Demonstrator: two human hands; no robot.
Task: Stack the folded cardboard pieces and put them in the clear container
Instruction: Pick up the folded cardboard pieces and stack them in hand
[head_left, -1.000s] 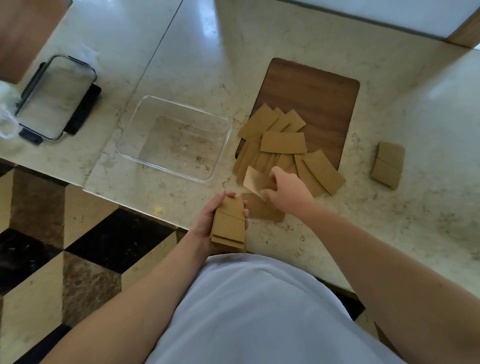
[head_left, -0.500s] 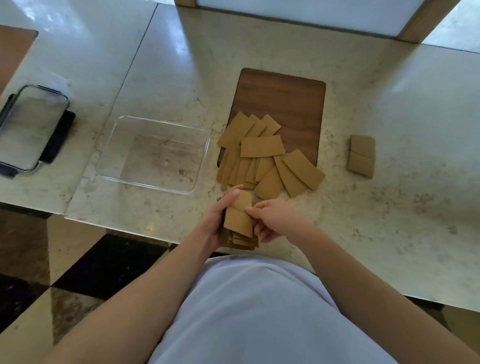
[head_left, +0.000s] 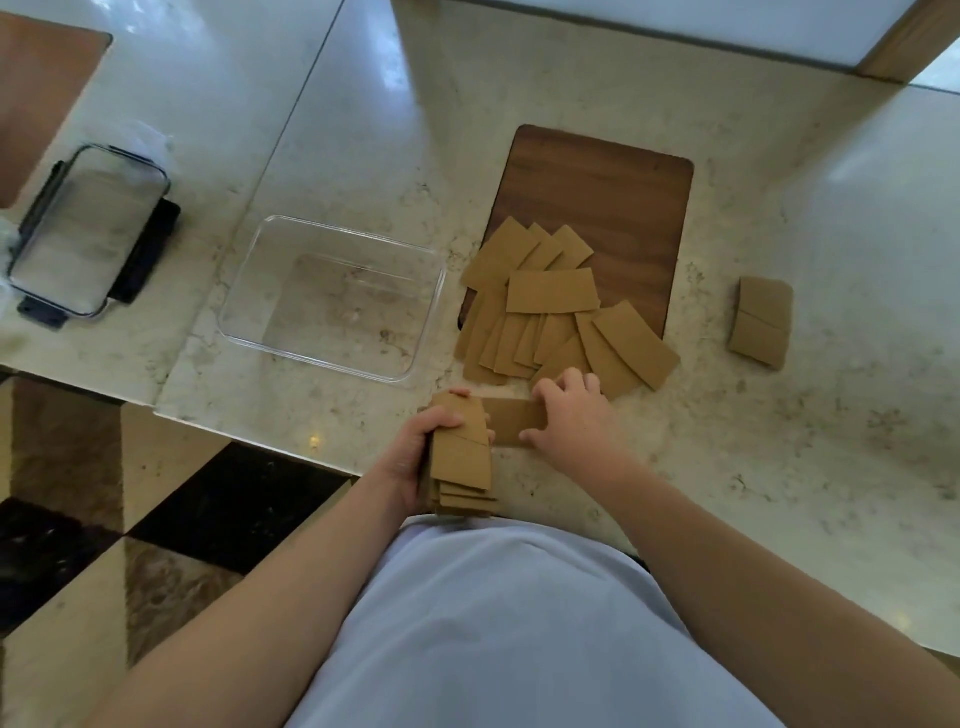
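Observation:
My left hand (head_left: 415, 457) grips a stack of folded cardboard pieces (head_left: 462, 457) at the counter's near edge. My right hand (head_left: 571, 421) lies with spread fingers on a single flat cardboard piece (head_left: 511, 421) on the counter, just right of the stack. A fanned pile of several loose cardboard pieces (head_left: 550, 312) lies beyond, partly on a dark wooden board (head_left: 602, 192). One folded piece (head_left: 761, 322) lies apart at the right. The clear container (head_left: 332, 296) stands with nothing in it, left of the pile.
A clear lid with dark clips (head_left: 88, 234) lies on the far-left counter. The marble counter (head_left: 779, 441) ends close to my body; checkered floor (head_left: 104, 519) shows below left. A window ledge runs along the back.
My right hand added a piece to the stack in my left hand, then went back out and now rests on another piece on the counter.

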